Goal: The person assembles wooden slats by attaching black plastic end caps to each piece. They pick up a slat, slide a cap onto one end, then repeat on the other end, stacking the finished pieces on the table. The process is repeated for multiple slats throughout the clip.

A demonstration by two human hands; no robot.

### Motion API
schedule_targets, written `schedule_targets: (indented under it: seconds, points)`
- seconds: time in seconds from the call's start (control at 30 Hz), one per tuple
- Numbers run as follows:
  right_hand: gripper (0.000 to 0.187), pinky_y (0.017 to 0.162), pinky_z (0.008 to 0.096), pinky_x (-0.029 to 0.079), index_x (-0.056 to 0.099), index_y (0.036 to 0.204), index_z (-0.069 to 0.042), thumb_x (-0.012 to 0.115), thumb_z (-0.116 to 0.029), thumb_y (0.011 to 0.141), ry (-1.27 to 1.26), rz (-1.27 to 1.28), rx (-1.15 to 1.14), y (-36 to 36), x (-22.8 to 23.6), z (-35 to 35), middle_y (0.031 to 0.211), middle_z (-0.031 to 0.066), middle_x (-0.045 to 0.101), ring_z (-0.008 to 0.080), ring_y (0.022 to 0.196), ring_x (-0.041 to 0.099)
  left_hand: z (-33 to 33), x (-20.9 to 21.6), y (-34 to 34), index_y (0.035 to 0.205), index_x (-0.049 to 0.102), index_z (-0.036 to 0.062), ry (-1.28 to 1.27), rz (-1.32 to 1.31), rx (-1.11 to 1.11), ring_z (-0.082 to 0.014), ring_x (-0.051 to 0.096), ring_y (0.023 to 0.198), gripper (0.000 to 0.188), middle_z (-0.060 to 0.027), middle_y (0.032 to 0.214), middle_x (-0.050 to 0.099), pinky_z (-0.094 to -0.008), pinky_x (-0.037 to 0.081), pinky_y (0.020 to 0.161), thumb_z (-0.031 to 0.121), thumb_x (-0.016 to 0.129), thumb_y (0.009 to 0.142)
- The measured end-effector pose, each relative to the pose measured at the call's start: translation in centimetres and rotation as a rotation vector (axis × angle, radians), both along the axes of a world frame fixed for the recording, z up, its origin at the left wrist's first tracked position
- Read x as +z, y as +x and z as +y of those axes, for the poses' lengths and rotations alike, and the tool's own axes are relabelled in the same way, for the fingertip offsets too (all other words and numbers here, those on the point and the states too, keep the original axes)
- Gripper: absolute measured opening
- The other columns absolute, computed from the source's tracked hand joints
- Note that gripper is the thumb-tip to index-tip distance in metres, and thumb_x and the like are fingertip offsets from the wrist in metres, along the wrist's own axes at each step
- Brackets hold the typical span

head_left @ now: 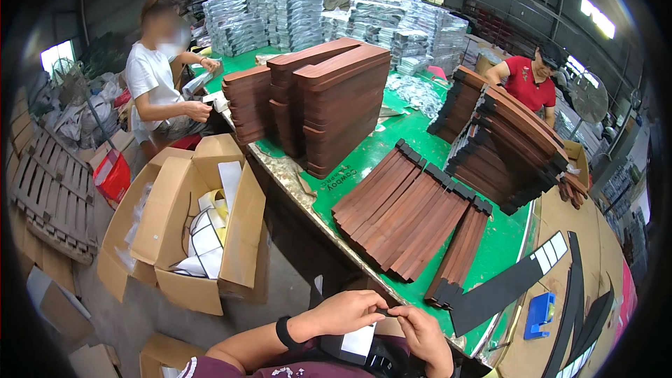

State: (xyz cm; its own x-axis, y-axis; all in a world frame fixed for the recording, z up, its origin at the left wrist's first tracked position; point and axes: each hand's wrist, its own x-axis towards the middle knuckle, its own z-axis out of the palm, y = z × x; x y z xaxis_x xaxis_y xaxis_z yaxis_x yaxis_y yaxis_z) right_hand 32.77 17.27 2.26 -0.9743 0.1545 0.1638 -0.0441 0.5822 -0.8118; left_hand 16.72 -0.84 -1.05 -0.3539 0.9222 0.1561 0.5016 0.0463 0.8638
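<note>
Close to my body, at the near edge of the table, both hands work together on a small dark strip (387, 313). My left hand (346, 311), with a black band at its wrist, pinches one end of it. My right hand (423, 336) has thumb and fingers closed on the other end. Fingers hide most of the strip. Just below them hangs a white label piece (358, 341) with dark material beside it. Beyond my hands, brown grooved slats (409, 213) with black ends lie side by side, and one narrow bundle (458, 255) sits nearest my right hand.
Tall stacks of brown slats (343, 108) stand on the green tabletop (364, 161); more black-ended slats (507, 143) lean at right. Black strips (511, 287) and a blue tape dispenser (539, 315) lie near right. An open carton (175, 238) stands left. Two people work across the table.
</note>
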Motion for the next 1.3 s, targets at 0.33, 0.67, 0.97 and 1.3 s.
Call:
schedule_targets:
  seconds: [0.33, 0.67, 0.97, 1.3]
  points:
    - [0.025, 0.089, 0.0456, 0.055, 0.073, 0.12, -0.005, 0.074, -0.014, 0.096, 0.182, 0.039, -0.117, -0.2, 2.5, 0.5, 0.11, 0.0152, 0.075, 0.0369, 0.098, 0.071, -0.5, 1.0, 0.1, 0.11, 0.068, 0.0021, -0.089, -0.051, 0.05, -0.0289, 0.07, 0.085, 0.029, -0.0118, 0.086, 0.07, -0.0423, 0.055, 0.075, 0.029, 0.073, 0.1]
    - [0.101, 0.125, 0.0629, 0.027, 0.049, 0.152, 0.002, 0.096, -0.038, 0.072, 0.744, -0.057, -0.394, -3.4, -0.8, 5.2, 0.157, 0.0238, 0.048, 0.0456, 0.155, 0.035, 1.3, 1.0, 1.3, 0.115, 0.063, -0.0004, -0.062, -0.163, 0.166, -0.026, 0.074, 0.075, 0.033, -0.0121, 0.083, 0.074, -0.0393, 0.056, 0.07, 0.03, 0.071, 0.103]
    - [0.068, 0.123, 0.0636, 0.03, 0.062, 0.134, 0.004, 0.089, -0.028, 0.08, 0.678, 0.035, -0.339, -4.5, -2.6, 5.8, 0.151, 0.0222, 0.055, 0.0422, 0.15, 0.043, 3.7, 1.5, 1.1, 0.113, 0.063, -0.0045, -0.063, -0.443, 0.247, -0.0126, 0.074, 0.082, 0.025, -0.0103, 0.093, 0.077, -0.0293, 0.061, 0.076, 0.015, 0.074, 0.103]
    - [0.071, 0.123, 0.0648, 0.029, 0.063, 0.134, -0.003, 0.091, -0.025, 0.073, 0.667, 0.015, -0.376, -2.4, -2.9, 6.3, 0.149, 0.0166, 0.059, 0.0397, 0.15, 0.045, 6.3, 2.2, 2.2, 0.102, 0.071, -0.0031, -0.231, -0.199, 0.21, -0.0189, 0.075, 0.08, 0.037, -0.0133, 0.088, 0.078, -0.0337, 0.059, 0.074, 0.03, 0.084, 0.093]
